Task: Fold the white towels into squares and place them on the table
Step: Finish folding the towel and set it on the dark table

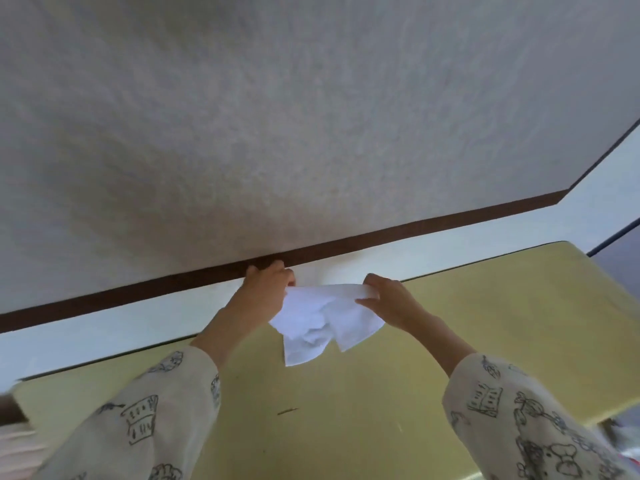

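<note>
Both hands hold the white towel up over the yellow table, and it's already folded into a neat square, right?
Not quite. The head view shows both hands, left and right, holding the towel over the yellow table, but it hangs crumpled with loose corners, not folded square.

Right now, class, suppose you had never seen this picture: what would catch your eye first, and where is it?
First the white towel, hanging crumpled in mid-air near the centre, held up by its top edge between the left hand and the right hand. Below it spreads the yellow table, and above it a dark brown strip runs slantwise across the pale wall.
</note>
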`<state>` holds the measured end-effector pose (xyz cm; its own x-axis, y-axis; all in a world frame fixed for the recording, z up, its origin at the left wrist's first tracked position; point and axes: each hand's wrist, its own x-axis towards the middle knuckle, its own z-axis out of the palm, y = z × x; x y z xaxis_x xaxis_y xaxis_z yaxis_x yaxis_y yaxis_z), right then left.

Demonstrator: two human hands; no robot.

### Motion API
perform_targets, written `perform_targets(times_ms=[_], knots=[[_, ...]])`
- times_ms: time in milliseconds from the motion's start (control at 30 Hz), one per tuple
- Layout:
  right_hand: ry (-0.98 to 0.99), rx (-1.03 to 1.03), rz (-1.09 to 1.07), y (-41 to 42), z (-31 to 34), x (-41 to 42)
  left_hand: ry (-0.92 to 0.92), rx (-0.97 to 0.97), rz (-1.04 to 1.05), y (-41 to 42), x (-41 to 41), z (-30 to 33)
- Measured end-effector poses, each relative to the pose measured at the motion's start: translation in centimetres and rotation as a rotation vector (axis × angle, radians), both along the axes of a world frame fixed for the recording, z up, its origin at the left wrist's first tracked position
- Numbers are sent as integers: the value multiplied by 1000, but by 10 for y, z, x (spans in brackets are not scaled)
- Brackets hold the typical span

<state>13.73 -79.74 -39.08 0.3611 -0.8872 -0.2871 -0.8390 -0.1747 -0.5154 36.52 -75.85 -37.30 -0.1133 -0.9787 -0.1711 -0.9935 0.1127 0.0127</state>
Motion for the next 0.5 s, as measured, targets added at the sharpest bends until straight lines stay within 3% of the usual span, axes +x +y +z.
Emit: perform_targets(times_ms=[167,400,500], knots=[[18,-141,45,-21,52,-30,10,-73,119,9,-12,36],[-60,-313,84,-30,90,-65,182,-381,247,23,-38,83],[-105,-302,82,-14,90,-83,359,-387,300,45,-55,81]])
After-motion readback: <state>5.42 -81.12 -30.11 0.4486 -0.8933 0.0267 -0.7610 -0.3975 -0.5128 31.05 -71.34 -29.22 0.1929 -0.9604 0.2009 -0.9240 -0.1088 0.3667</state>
